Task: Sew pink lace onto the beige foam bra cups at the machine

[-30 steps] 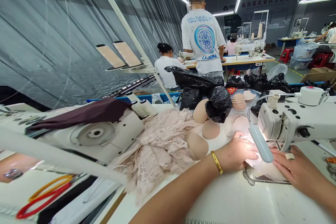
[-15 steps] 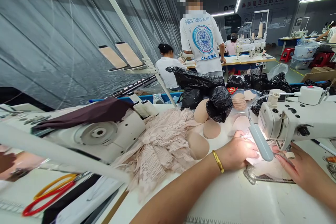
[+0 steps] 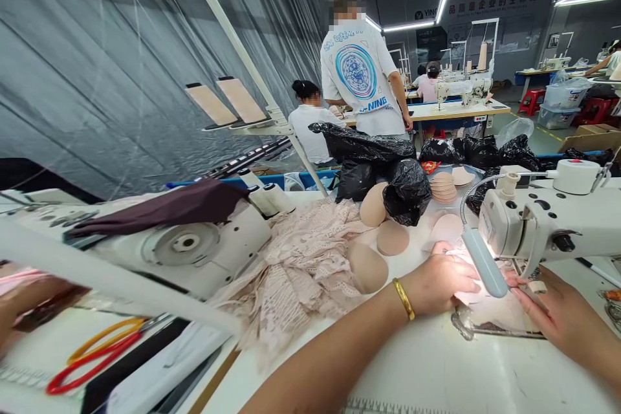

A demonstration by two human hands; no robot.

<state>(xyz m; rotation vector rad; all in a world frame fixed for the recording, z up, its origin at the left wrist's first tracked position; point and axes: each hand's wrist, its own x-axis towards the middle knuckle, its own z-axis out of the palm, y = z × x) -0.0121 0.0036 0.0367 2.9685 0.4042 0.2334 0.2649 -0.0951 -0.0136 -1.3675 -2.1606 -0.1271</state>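
Observation:
My left hand [image 3: 442, 281], with a gold bangle [image 3: 403, 299] at the wrist, has its fingers curled onto a pale pink fabric piece [image 3: 468, 297] on the sewing machine bed. Close by the needle area, my right hand [image 3: 563, 304] pinches the fabric's other side, its thumb and a finger pointing left. Part of that hand is behind the presser area of the white sewing machine [image 3: 548, 210]. A lit grey gooseneck lamp [image 3: 485, 265] hangs between my hands and covers some of the fabric.
Crumpled beige lace [image 3: 305, 265] and round beige cups [image 3: 367, 268] lie left of my hands. Black plastic bags [image 3: 407, 191] stand behind. Red-and-orange-handled scissors [image 3: 92, 362] rest at the far left, near another person's arm [image 3: 39, 301]. A standing co-worker [image 3: 361, 71] is ahead.
My hands stay almost in place on the fabric. The standing co-worker has shifted left and leans. At the far left, the other person's arm reaches further into view.

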